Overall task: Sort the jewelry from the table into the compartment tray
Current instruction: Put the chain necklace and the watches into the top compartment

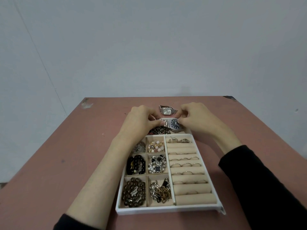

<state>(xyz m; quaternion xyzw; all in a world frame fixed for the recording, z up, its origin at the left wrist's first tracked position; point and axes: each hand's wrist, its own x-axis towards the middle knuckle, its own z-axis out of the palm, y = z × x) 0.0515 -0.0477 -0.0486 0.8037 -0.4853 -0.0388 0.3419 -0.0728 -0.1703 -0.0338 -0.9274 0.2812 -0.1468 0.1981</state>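
Note:
A silver watch with a dark blue dial (173, 124) is held between both hands just beyond the far edge of the white compartment tray (166, 210). My left hand (141, 121) pinches its metal band on the left. My right hand (197, 118) grips the case on the right. A second silver watch with a square pale dial (167, 110) lies on the table behind them. A dark beaded piece (159, 130) sits under the held watch, partly hidden. The tray holds bracelets and necklaces in its left compartments and rings in the right roll slots.
The pinkish table (66, 146) reaches to a pale wall at the back. Its far corners are chipped. My black sleeves frame the tray on both sides, and my forearms cross over its far left and right corners.

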